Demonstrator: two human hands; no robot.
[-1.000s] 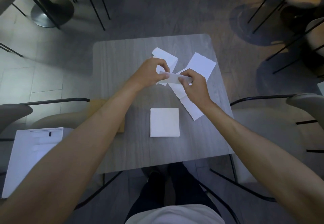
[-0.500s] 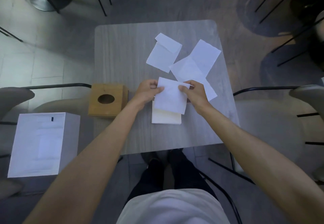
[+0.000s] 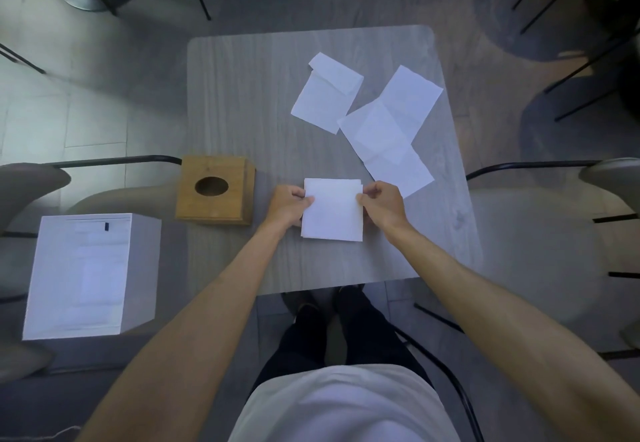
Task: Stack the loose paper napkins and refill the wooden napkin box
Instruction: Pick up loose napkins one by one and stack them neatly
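You are squaring a folded napkin on top of the napkin stack [image 3: 332,211], which is lying flat on the grey table [image 3: 242,95] right in front of you. Your left hand [image 3: 287,204] is pinching the stack's left edge between thumb and fingertips, and your right hand [image 3: 382,202] is pinching the right edge the same way, so both are closed on paper. Gripping opposite sides is likely letting you line the top sheet up with those beneath. The wooden napkin box [image 3: 214,194] is sitting just beside your left hand, its oval opening facing up, close enough for the refill later. Three loose napkins are waiting further back: a partly folded one [image 3: 325,93], and two overlapping unfolded sheets [image 3: 391,126] toward the right edge. A white carton [image 3: 86,275] is standing off the table on your left.
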